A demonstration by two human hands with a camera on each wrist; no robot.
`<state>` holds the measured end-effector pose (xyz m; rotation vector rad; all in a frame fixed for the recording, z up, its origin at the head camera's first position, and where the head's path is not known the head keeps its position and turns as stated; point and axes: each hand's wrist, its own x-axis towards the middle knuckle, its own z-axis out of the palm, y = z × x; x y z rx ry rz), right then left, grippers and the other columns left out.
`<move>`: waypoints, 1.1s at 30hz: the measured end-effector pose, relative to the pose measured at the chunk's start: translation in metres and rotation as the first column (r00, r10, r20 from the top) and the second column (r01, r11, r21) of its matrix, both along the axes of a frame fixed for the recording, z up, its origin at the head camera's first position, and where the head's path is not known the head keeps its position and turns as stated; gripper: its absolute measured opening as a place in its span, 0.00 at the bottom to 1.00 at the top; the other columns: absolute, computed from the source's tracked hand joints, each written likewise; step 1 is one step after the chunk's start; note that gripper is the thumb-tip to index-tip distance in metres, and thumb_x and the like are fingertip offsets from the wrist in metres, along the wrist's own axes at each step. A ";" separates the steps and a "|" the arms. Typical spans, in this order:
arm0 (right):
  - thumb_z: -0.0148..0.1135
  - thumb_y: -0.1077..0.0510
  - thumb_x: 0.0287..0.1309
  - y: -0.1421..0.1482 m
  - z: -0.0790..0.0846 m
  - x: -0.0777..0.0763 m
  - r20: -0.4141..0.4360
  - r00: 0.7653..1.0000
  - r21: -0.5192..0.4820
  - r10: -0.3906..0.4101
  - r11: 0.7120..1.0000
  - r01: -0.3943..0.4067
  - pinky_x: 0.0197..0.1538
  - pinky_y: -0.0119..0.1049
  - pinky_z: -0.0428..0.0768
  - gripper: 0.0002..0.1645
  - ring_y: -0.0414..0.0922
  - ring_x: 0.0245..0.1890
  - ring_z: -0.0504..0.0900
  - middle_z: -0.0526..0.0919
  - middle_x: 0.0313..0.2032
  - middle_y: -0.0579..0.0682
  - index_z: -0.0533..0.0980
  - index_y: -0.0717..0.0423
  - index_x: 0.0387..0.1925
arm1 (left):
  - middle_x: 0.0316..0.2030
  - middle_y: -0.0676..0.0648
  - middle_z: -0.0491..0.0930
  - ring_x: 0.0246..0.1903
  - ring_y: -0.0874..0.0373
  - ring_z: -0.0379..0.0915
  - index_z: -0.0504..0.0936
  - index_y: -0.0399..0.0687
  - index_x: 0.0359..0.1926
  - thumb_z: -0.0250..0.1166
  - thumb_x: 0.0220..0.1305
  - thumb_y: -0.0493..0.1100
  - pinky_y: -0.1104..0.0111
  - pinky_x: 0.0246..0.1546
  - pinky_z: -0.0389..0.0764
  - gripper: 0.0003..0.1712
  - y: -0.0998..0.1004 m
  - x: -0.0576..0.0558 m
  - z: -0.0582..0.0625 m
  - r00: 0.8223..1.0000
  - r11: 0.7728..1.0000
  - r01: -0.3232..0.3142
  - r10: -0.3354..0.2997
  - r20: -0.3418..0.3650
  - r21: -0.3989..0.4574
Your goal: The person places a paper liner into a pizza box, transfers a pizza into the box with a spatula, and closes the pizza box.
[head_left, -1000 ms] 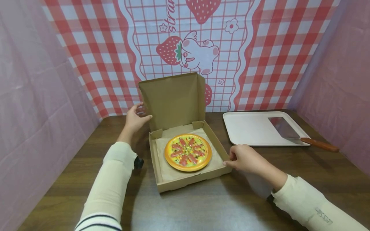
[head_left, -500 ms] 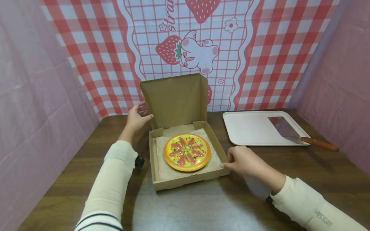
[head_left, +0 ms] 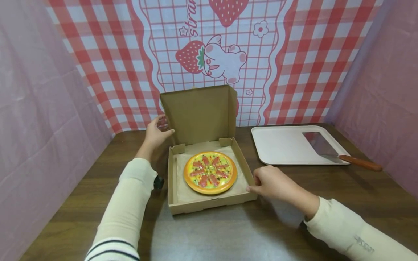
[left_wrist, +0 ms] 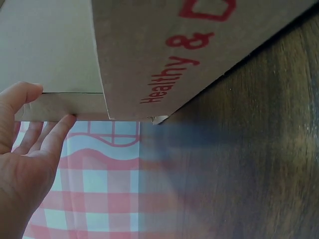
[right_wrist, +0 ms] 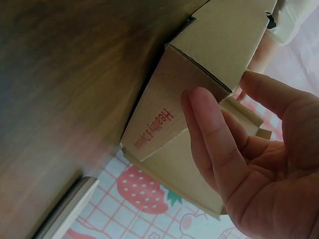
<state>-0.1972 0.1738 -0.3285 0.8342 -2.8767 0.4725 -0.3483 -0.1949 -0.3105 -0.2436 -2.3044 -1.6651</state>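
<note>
An open cardboard pizza box [head_left: 209, 207] stands on the table with its lid [head_left: 199, 114] raised at the back. Inside, on brown paper, lies a round pizza [head_left: 210, 172] with an orange crust and pinkish topping pieces. My left hand [head_left: 156, 133] pinches the lid's left side edge, thumb toward the inner face; the left wrist view shows its fingers at the side flap [left_wrist: 65, 106]. With thumb and fingers, my right hand [head_left: 272, 183] holds the front right corner of the box. In the right wrist view its fingers lie along the printed side wall [right_wrist: 164, 107].
At the back right a pale rectangular tray [head_left: 277, 145] rests on the wooden table [head_left: 209, 239]. A pizza server [head_left: 321, 145] lies on it, its wooden handle [head_left: 360, 163] sticking out past the right rim. A checked strawberry cloth [head_left: 313, 54] hangs behind, with pink curtains at both sides.
The box has turned slightly clockwise, its front shifting left and its lid right, so it sits squarer. Both hands have kept hold; the right moved a little left and the left slightly right.
</note>
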 end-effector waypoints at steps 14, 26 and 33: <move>0.76 0.51 0.48 -0.009 0.003 0.003 0.032 0.999 0.023 0.028 0.999 -0.029 0.18 0.30 0.65 0.23 0.35 0.16 0.64 0.67 0.13 0.39 0.69 0.49 0.13 | 0.62 0.26 0.66 0.62 0.34 0.64 0.56 0.28 0.70 0.62 0.56 0.21 0.50 0.64 0.68 0.42 0.006 0.003 0.001 0.998 0.996 0.043 -0.046 0.032 0.077; 0.76 0.51 0.48 -0.007 0.007 -0.006 0.052 0.996 0.029 0.074 0.997 -0.076 0.18 0.29 0.61 0.25 0.34 0.14 0.61 0.65 0.12 0.38 0.67 0.49 0.11 | 0.62 0.28 0.67 0.61 0.38 0.67 0.56 0.32 0.72 0.63 0.56 0.22 0.54 0.62 0.70 0.43 -0.002 -0.022 -0.017 1.000 0.997 0.026 -0.026 0.011 0.074; 0.75 0.52 0.50 -0.006 0.010 -0.020 0.054 0.996 0.003 0.069 0.998 -0.069 0.20 0.30 0.64 0.23 0.36 0.15 0.64 0.67 0.13 0.40 0.69 0.49 0.13 | 0.63 0.29 0.67 0.61 0.39 0.67 0.56 0.33 0.72 0.62 0.56 0.23 0.57 0.60 0.73 0.43 -0.001 -0.019 -0.013 0.999 0.998 0.022 -0.024 0.030 0.065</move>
